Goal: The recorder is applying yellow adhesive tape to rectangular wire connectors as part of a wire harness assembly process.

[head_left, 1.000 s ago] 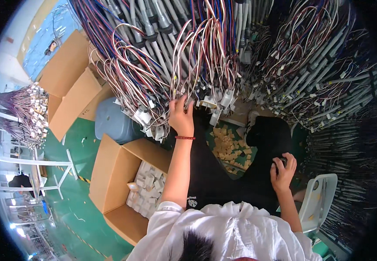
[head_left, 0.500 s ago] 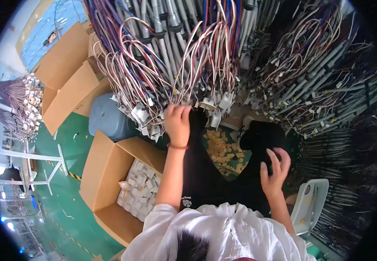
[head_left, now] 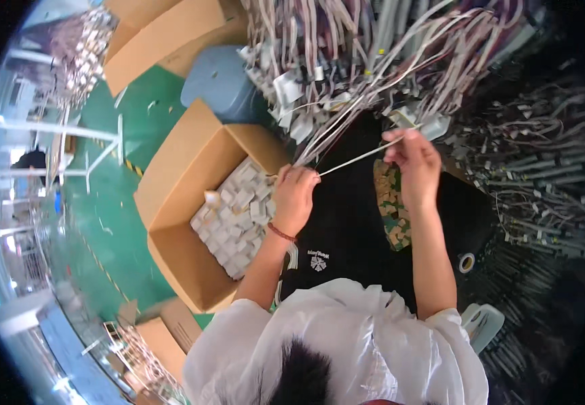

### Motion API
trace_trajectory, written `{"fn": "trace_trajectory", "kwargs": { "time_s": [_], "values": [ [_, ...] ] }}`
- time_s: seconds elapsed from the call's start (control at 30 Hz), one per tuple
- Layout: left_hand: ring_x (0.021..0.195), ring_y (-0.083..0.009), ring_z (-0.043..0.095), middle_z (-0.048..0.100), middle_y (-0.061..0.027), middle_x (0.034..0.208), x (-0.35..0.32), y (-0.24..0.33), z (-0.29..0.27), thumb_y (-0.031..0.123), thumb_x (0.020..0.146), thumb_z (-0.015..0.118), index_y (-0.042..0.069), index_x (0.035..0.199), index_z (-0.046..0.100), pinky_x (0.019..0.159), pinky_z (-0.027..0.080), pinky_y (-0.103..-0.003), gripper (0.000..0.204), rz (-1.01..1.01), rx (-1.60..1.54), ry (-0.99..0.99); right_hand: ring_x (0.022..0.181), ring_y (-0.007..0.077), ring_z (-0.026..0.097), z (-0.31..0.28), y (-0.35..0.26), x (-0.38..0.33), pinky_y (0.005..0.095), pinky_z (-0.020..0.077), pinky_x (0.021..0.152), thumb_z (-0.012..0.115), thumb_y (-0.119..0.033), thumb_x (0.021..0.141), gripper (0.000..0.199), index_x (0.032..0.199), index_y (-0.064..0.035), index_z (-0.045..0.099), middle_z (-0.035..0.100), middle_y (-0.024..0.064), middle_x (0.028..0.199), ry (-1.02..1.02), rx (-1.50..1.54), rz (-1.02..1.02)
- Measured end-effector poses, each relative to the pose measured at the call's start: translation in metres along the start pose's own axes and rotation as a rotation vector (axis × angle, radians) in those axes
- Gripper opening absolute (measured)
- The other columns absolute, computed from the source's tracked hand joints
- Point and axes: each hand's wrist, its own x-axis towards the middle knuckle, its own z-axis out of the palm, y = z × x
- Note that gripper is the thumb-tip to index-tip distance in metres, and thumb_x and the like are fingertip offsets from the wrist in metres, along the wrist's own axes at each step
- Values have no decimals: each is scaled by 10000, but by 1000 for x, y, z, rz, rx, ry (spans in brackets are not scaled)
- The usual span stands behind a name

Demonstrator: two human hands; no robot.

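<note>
My left hand (head_left: 296, 197) and right hand (head_left: 414, 162), both closed, grip a pale wire (head_left: 356, 157) stretched between them above an open cardboard box (head_left: 177, 175).

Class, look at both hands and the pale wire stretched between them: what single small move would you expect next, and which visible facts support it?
Probably the left hand draws the pale wire further out of the hanging wire bundle, since the right hand pinches its far end and it runs taut between them.

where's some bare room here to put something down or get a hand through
Free: the green floor left of the open cardboard box, and the dark cloth between the left hand and right hand. Crowded: the hanging wire harnesses above, and the box's white connectors.
</note>
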Motion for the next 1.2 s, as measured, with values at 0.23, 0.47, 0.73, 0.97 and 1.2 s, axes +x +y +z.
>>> {"fn": "trace_trajectory", "kwargs": {
  "time_s": [0.23,0.47,0.73,0.97,1.2],
  "values": [
    [795,-180,600,640,-71,826,-24,1,-21,135,940,475,24,887,611,738,455,-295,183,-679,-765,-317,633,133,564,9,6,-17,259,473,584,471,-232,981,263,1088,-8,556,642,119,866,-120,96,120],
    [710,-141,577,619,-66,787,-52,55,-33,152,943,514,-21,929,598,643,459,-288,192,-390,-956,-375,855,135,556,21,18,-94,254,458,719,649,-42,844,162,1002,-8,658,543,84,1018,-561,-555,234],
    [579,-30,439,490,32,652,-56,33,-32,220,977,472,23,899,611,505,374,-187,253,-727,-1392,-687,685,153,620,10,15,-95,254,486,594,705,23,760,127,886,18,688,648,92,778,-533,-636,396],
    [692,-152,600,605,-55,732,-82,-86,-9,244,935,505,11,933,605,634,486,-290,254,-785,-1088,-277,721,124,621,9,18,-92,239,506,685,581,-37,898,80,909,36,611,633,94,874,-286,-566,383],
    [1234,-329,412,394,-84,1389,-157,-200,90,272,746,682,211,1241,514,1011,379,-440,527,-463,379,-552,699,132,640,-4,17,-82,253,537,652,569,-64,904,91,927,22,589,644,90,833,-171,-460,421]
  ]
}}
